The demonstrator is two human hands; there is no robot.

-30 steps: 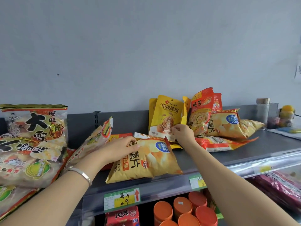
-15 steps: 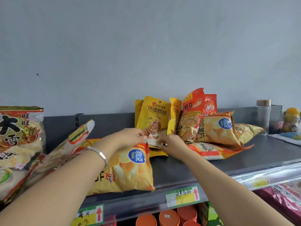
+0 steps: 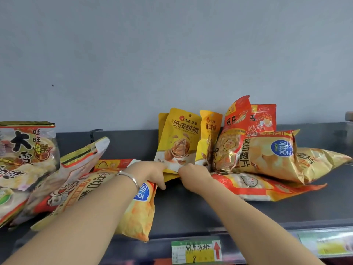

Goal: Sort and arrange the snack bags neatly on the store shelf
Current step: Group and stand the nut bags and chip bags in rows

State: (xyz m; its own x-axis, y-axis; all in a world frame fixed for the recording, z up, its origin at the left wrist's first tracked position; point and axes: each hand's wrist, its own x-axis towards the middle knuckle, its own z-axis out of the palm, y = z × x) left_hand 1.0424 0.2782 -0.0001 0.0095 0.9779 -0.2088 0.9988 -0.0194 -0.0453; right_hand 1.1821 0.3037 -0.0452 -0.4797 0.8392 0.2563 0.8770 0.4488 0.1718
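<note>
Yellow walnut bags (image 3: 179, 138) stand upright against the back of the grey shelf (image 3: 219, 209). My left hand (image 3: 150, 173) and my right hand (image 3: 194, 175) meet at the bottom edge of the front walnut bag and pinch it from both sides. A narrower yellow bag (image 3: 209, 134) leans beside it. Under my left forearm lies a yellow potato chip bag (image 3: 137, 213). To the right, a second chip bag (image 3: 267, 155) rests on red and orange bags (image 3: 254, 184), with red bags (image 3: 238, 119) standing behind.
Large rice cracker bags (image 3: 24, 155) are piled at the left end, one (image 3: 76, 167) leaning over. A price label with a red arrow (image 3: 196, 251) is on the shelf's front rail. A clear jar (image 3: 349, 119) stands at the far right. A grey wall rises behind.
My left hand left the chip bag and moved right to the walnut bag's bottom edge, joining my right hand there. The view shifted closer and to the right.
</note>
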